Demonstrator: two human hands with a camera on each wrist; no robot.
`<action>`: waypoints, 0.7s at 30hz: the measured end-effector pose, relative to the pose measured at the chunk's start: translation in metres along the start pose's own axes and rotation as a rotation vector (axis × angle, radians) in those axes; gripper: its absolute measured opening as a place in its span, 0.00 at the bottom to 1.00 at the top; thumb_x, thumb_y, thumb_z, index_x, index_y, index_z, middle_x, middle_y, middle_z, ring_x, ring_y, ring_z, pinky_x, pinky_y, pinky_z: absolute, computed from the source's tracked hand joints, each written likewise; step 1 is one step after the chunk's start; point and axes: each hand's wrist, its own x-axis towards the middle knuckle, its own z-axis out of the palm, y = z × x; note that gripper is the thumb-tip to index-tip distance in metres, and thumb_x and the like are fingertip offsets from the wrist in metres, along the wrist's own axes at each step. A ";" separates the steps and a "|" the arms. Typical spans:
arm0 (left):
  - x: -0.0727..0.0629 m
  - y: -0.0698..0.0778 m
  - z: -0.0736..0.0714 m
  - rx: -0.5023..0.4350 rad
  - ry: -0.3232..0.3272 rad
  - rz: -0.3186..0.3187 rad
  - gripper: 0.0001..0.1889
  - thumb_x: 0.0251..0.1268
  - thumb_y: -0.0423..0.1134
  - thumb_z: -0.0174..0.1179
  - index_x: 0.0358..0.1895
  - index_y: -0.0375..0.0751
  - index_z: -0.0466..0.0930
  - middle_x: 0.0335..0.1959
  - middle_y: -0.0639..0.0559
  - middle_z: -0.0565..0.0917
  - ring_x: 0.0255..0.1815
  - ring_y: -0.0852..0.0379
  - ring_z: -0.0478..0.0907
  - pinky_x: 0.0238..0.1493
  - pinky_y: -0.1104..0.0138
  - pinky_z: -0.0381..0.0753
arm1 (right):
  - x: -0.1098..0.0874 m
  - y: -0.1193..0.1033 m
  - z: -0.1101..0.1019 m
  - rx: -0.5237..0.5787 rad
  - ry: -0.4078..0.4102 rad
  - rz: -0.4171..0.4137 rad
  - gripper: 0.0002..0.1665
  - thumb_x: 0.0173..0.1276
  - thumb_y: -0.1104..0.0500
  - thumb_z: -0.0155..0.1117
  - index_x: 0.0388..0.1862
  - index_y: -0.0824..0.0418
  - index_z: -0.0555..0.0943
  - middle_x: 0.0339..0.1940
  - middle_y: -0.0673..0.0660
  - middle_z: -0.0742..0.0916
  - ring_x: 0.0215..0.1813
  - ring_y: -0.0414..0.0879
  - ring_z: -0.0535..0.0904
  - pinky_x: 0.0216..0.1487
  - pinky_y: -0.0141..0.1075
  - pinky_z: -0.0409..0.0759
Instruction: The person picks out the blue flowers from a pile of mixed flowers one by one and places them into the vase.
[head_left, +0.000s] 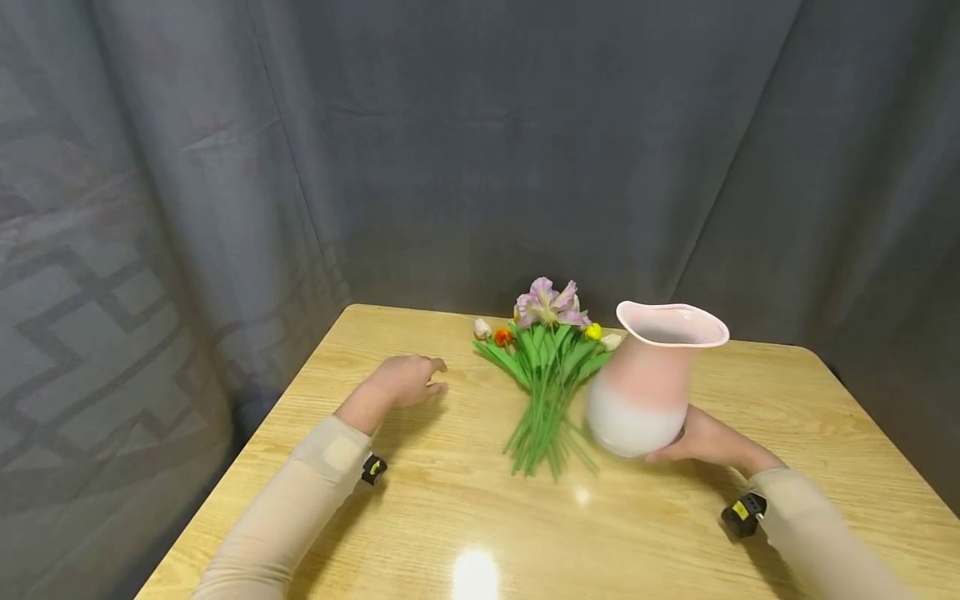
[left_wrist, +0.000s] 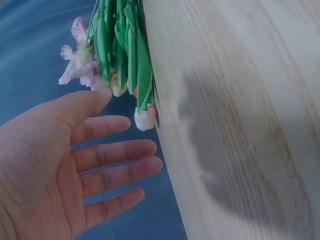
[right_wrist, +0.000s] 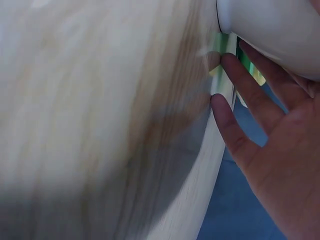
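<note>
Carefully steady the pink-and-white vase (head_left: 637, 396) low on its body: find it right of the bouquet (head_left: 551, 371), tilted, with its wavy rim (head_left: 675, 343) leaning rightward and its belly just beside the leaves (head_left: 517, 364). Cannot tell whether touching them, nor whether lifted fully off the wooden table (head_left: 420, 517).

See the right hand (head_left: 708, 437) against the vase's lower right side, reaching toward the base. In the right wrist view, count 3 fingers (right_wrist: 255, 92), straight and spread, close to the white bottom; of the thumb and remaining finger, cannot tell any pinch.

Judge the smooth curve likely slippery, so avoid trusting to straight fingertips alone: seat the palm under the belly, wrap the thumb round the side, and keep the weight low. Turn slowly toward upright, guarding the rim from knocks. Steer the base clear of the stems (head_left: 540, 433), to avoid pinning or dragging them.

Find the left hand (head_left: 408, 379) over the table, left of the bouquet and apart from it, holding nothing: 4 fingers nearly straight and slightly spread, thumb apart. Consider it free to brace the vase's other side. Note the bouquet lying flat, blooms (head_left: 547, 306) toward the curtain (head_left: 480, 167).
</note>
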 end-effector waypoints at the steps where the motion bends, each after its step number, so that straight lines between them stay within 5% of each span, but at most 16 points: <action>1: 0.000 0.000 0.000 0.000 -0.002 0.000 0.23 0.71 0.53 0.53 0.62 0.44 0.75 0.54 0.44 0.83 0.54 0.45 0.81 0.52 0.51 0.80 | -0.003 0.000 -0.001 -0.013 -0.003 0.002 0.47 0.48 0.60 0.80 0.64 0.65 0.66 0.55 0.57 0.80 0.52 0.32 0.76 0.52 0.27 0.75; 14: 0.004 0.009 -0.003 -0.002 -0.020 0.032 0.23 0.72 0.52 0.53 0.62 0.44 0.74 0.56 0.45 0.82 0.54 0.46 0.81 0.52 0.52 0.80 | -0.007 -0.006 -0.010 -0.176 -0.014 0.067 0.44 0.47 0.55 0.81 0.61 0.67 0.71 0.55 0.61 0.82 0.51 0.29 0.74 0.53 0.28 0.73; 21: 0.021 0.035 -0.007 0.015 -0.025 0.119 0.23 0.72 0.52 0.53 0.62 0.45 0.74 0.57 0.46 0.82 0.56 0.47 0.80 0.53 0.52 0.79 | -0.007 -0.013 -0.011 -0.180 -0.030 0.082 0.43 0.48 0.56 0.80 0.60 0.70 0.70 0.54 0.63 0.82 0.48 0.31 0.73 0.50 0.30 0.76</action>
